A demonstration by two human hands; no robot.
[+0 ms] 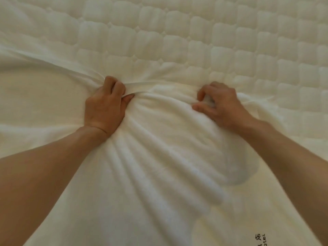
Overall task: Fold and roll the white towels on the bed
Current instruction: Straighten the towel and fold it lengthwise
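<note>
Left hand [104,105] clenched in a fist on the far edge of the white, rumpled terry-cloth towel [159,166], thumb pinning a flat hem band [140,84] against the curled fingers. Right hand [221,105] at the same far edge of the towel, well apart from the left, fingers and thumb curled round a small wad of the pile. Between the two grips, hem band pulled into a taut strip; nearer than that, long soft ridges fanning down the towel. Towel spread on the bed, filling the near and middle ground. Black printed lettering [260,239] on the towel's near right part, cut off by the frame. Soft grey shadow [239,173] on the towel's right half. Beyond the towel's far edge, cream quilted mattress cover [213,41] with puffy rectangular pockets. Left of the towel, smooth cream cloth [35,100], drawn into tight creases leading to the left fist; separate from the towel or part of it, impossible to tell. Bare left forearm [44,166] and bare right forearm [292,157] across the towel's sides, hiding both side edges; gripped portions hidden inside the fingers.
</note>
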